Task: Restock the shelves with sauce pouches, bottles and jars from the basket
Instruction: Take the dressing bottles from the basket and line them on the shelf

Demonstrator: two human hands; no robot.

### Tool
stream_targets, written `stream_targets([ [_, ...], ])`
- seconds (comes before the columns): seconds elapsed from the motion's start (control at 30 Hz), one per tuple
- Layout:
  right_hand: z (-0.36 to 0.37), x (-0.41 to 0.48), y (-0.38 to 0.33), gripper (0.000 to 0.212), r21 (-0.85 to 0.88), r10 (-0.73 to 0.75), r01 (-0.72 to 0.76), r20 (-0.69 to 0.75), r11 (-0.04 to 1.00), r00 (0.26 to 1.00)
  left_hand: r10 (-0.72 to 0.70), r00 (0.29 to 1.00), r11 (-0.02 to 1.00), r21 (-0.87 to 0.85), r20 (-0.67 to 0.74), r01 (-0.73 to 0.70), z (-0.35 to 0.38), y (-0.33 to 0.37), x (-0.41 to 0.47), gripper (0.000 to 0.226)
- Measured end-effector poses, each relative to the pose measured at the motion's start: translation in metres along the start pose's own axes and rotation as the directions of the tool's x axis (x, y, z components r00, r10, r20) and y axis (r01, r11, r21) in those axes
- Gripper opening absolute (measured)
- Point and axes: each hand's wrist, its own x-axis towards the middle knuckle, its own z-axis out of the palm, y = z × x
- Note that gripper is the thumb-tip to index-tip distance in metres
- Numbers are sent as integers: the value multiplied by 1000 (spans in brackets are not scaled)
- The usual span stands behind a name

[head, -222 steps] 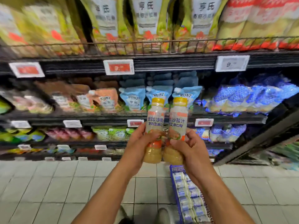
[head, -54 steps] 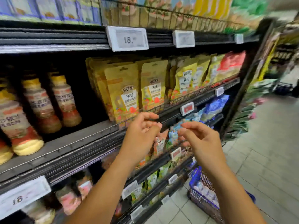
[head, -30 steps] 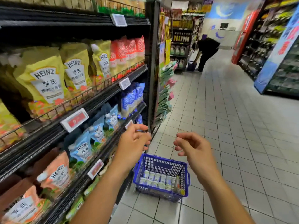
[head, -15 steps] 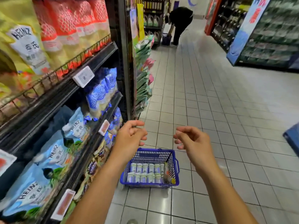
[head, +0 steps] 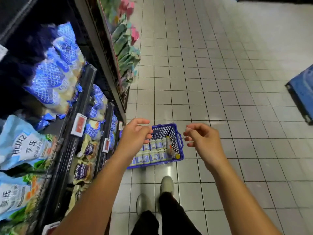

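Above the blue basket point(head: 176, 133) on the tiled floor point(head: 220, 82), left hand point(head: 135, 136) and right hand point(head: 203, 141) hover — fingers loosely curled, holding nothing (jars point(head: 153, 152) fill the basket's left side; a bottle point(head: 171, 148) lies along its right wall).

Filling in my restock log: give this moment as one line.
left grip: empty, overlapping basket in view | right grip: empty | basket: on floor, jars upright, one bottle lying

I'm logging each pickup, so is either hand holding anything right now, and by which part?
Nothing is held. The left hand and right hand are both empty, fingers loosely curled; the blue basket of jars sits on the floor.
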Motion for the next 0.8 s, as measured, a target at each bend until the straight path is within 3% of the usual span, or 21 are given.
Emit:
stream_targets([
  [0.33, -21, 113, 68, 10, -147, 186, -180, 30, 973, 982, -248, 968, 963, 102, -33, 250, 55, -50, 114, 11],
  [0.8, -12, 227, 176, 24, -372, 448, -379, 116, 847, 886, -543, 840, 821, 207, -1, 532, 101, -163, 227, 7],
])
